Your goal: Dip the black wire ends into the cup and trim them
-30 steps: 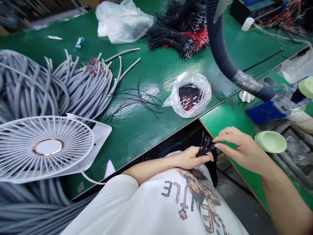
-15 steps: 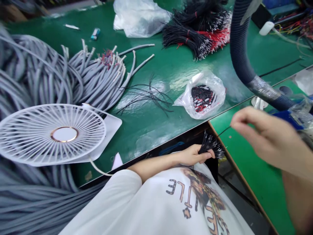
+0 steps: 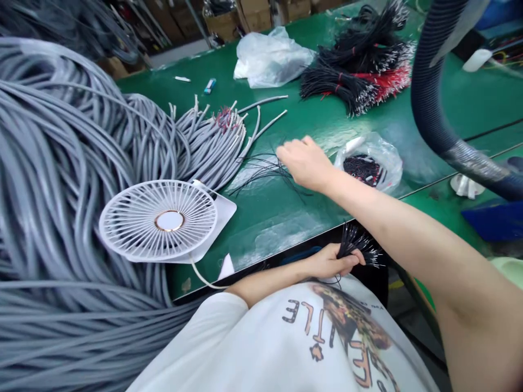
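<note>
Close to my body, my left hand (image 3: 333, 262) is closed around a bundle of thin black wires (image 3: 354, 246), whose stripped, shiny ends fan out past the fingers. My right hand (image 3: 304, 163) is stretched over the table, with its fingers curled in a pinch at a few loose black wires (image 3: 261, 171). Thin wire shows at its fingertips; how many strands are in the pinch is hidden. Right of that hand, partly behind the forearm, lies a clear plastic bag (image 3: 390, 158) of small black, red and white pieces.
A white fan (image 3: 169, 220) and thick grey cables (image 3: 147, 136) take up the left side. Tied bundles of black and red wires (image 3: 359, 71) lie at the back, near a white plastic bag (image 3: 272, 57). A dark corrugated hose (image 3: 433, 98) arches on the right.
My right hand has swung left from the table's right section to the loose wires, carrying the black wire it was pinching. My left hand keeps its bundle. The camera view has shifted left.
</note>
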A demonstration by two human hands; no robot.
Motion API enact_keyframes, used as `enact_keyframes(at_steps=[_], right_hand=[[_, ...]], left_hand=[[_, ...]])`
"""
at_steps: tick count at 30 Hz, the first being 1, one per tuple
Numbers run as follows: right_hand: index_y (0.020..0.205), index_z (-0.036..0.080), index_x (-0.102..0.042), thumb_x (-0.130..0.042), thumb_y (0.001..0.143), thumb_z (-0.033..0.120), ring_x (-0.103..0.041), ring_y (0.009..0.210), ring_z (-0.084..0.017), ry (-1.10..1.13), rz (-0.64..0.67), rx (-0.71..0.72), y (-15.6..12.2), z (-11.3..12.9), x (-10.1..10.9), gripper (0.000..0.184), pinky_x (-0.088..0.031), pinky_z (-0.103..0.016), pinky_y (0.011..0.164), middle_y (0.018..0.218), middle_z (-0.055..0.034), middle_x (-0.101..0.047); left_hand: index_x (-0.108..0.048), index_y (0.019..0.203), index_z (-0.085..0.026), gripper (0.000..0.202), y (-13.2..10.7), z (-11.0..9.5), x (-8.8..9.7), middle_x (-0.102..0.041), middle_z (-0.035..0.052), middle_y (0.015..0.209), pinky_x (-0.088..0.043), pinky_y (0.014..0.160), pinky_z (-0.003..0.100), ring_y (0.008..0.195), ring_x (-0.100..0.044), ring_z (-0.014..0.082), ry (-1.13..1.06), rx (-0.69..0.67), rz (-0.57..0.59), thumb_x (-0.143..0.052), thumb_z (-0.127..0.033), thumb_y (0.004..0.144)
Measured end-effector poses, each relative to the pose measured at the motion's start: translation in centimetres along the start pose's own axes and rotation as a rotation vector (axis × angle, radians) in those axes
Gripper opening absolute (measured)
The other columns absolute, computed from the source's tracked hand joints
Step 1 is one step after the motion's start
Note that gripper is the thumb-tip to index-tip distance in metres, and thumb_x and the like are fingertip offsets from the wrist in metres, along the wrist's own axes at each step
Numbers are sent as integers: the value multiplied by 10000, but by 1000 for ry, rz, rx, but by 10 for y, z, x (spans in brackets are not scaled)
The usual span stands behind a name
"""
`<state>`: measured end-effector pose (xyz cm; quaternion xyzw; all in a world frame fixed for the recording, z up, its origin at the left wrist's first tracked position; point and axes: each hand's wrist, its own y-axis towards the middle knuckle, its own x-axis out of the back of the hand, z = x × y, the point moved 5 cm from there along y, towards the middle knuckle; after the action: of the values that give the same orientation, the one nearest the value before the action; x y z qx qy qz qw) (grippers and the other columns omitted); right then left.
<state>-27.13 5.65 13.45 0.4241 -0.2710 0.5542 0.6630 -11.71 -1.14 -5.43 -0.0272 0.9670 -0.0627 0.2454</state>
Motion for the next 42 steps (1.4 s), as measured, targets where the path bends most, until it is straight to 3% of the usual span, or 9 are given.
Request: enact_keyframes(at_steps=[3,6,11,16,20,24,31,37,42], right_hand=[[953,174,-630,-499,934,280,-549,923,-213,-44,47,-31,-27,-15,-1,170,-411,-349,838,889,-68,-623],[863,158,-640,-499,917,237,-554,852,-194,-67,61,-121,-70,-32,26,171,-399,-329,792,859,-69,-629],[857,177,-679,-525,929,430,-535,602,-132,224,176,-531,-183,-67,73,305,-404,-267,578,676,-17,-621],[1009,166,-683,-637,842,522,-567,580,-123,504,328,-862,-260,-80,66,395,-418,-227,482,696,-24,-643],[1096,146,-651,-709,787,481,-561,560,-107,689,349,-909,-272,-69,48,459,-460,-220,494,717,-22,-650],[877,136,-684,-654,831,438,-504,488,-77,696,300,-895,-282,-57,43,307,-404,-184,435,587,1,-601],[903,133,-713,-632,855,471,-596,555,-107,744,224,-876,-315,-52,50,350,-509,-203,482,672,-43,-663],[961,150,-714,-527,917,497,-629,596,-129,703,435,-802,-316,-48,65,397,-520,-227,512,772,-56,-692],[763,190,-665,-460,963,355,-552,553,-119,316,573,-512,-293,-40,65,330,-402,-228,513,629,-5,-621]], left_hand=[[-612,981,-89,530,-1,-5,-2,-455,-62,538,-323,533,222,497,-378,66,30,3,10,-577,-601,852],[-616,1004,-87,541,0,-9,-6,-455,-54,557,-329,534,218,513,-389,71,68,1,19,-553,-605,864],[-641,1029,-96,508,4,-18,-13,-458,-39,590,-369,557,217,537,-425,83,227,-54,56,-495,-568,913],[-651,1034,-116,387,10,-28,-28,-498,-19,647,-417,614,208,598,-466,94,427,-112,143,-451,-440,965],[-652,1023,-126,344,13,-29,-43,-547,-2,697,-436,665,212,647,-502,105,515,-136,227,-437,-389,971],[-654,1012,-128,355,12,-22,-55,-597,25,799,-443,698,225,692,-521,111,490,-134,274,-481,-432,946],[-670,962,-86,540,11,-15,-68,-448,-33,582,-372,565,216,546,-412,88,355,-12,201,-407,-558,949],[-697,955,-103,481,12,-23,-75,-585,19,762,-431,706,224,698,-504,111,511,-46,200,-442,-511,950],[-689,949,-99,459,11,-31,-71,-633,33,789,-455,716,215,705,-554,116,594,-54,247,-416,-468,969]])
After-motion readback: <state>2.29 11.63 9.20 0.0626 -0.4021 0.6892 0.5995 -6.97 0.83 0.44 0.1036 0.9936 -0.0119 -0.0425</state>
